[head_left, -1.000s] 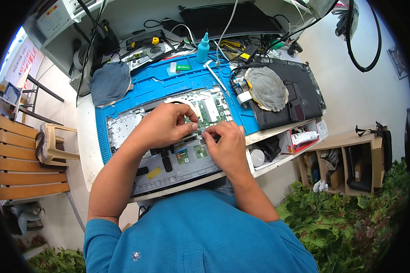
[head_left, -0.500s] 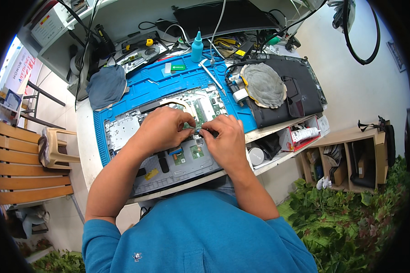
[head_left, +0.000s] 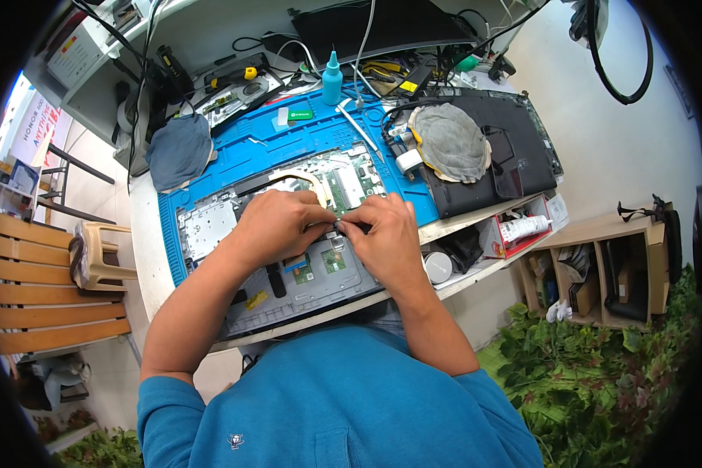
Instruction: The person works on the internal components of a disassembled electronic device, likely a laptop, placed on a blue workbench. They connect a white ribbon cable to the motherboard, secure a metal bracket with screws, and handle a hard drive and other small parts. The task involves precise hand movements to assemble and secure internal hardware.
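Note:
An opened laptop chassis (head_left: 207, 226), its circuit board and copper heat pipe bare, lies on a blue repair mat (head_left: 234, 164). Over the middle of it my two hands meet. My left hand (head_left: 279, 222) has thumb and forefinger pinched together near the board's lower edge. Facing it, my right hand (head_left: 386, 230) pinches too, its fingertips almost touching the left ones. Whatever sits between the fingertips is tiny and mostly covered; I cannot make out its kind. Just below the hands, the touchpad area shows small green boards (head_left: 335, 261) and a flat blue-ended ribbon.
Behind the mat stand a teal dropper bottle (head_left: 332, 82) and tangled cables. A grey cloth pad (head_left: 181, 148) lies left; a round grey pad (head_left: 450, 144) rests on a black laptop (head_left: 515, 148) at right. A shelf under the tabletop holds a white round jar (head_left: 437, 267) and red box.
The fingertips of both hands have drawn closer together, and the left fingers are more closed. The whole view has shifted slightly; the laptop stays in place.

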`<state>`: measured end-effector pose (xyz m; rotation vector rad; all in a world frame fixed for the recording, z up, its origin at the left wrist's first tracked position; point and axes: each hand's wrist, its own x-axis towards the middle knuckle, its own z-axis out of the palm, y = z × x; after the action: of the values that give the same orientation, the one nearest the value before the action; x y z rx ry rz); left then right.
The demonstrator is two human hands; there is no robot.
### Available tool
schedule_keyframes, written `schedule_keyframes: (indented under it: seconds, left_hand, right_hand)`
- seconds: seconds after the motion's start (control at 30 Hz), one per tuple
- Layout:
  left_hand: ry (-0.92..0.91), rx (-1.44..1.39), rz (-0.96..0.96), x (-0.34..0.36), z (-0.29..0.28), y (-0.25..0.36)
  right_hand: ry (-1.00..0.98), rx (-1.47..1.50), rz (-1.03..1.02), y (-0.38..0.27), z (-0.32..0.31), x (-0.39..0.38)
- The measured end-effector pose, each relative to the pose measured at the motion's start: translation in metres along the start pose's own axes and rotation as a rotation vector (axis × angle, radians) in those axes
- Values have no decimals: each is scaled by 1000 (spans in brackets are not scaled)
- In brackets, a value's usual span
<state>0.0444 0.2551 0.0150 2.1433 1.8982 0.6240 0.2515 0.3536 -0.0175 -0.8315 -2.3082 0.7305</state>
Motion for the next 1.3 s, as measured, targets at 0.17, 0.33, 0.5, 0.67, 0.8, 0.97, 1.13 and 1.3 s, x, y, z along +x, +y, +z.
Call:
schedule_keyframes:
  seconds: [0.17, 0.33, 0.5, 0.67, 0.8, 0.97, 1.13, 1.3]
  left_hand:
    - [-29, 55, 80, -2, -4, 0]
    - [-133, 158, 233, 3, -8, -3]
    - [-192, 109, 204, 18, -26, -4]
    - [65, -102, -132, -9, -67, -12]
    - [12, -282, -190, -54, -64, -13]
    - [-7, -464, -266, -85, -51, 7]
    - [207, -302, -197, -93, -23, 23]
    - [225, -168, -129, -101, -3, 27]
  right_hand:
    - [-10, 14, 6, 0, -1, -1]
    - [-6, -6, -33, 2, 0, -1]
    - [-45, -43, -87, 4, -5, 0]
    - [-65, 37, -255, 2, -12, -14]
    - [-138, 155, -301, -10, -11, -19]
    - [-206, 200, -359, -17, 0, -9]
    - [-301, 162, -405, -20, -2, -3]
    - [-365, 74, -418, -17, -4, -5]
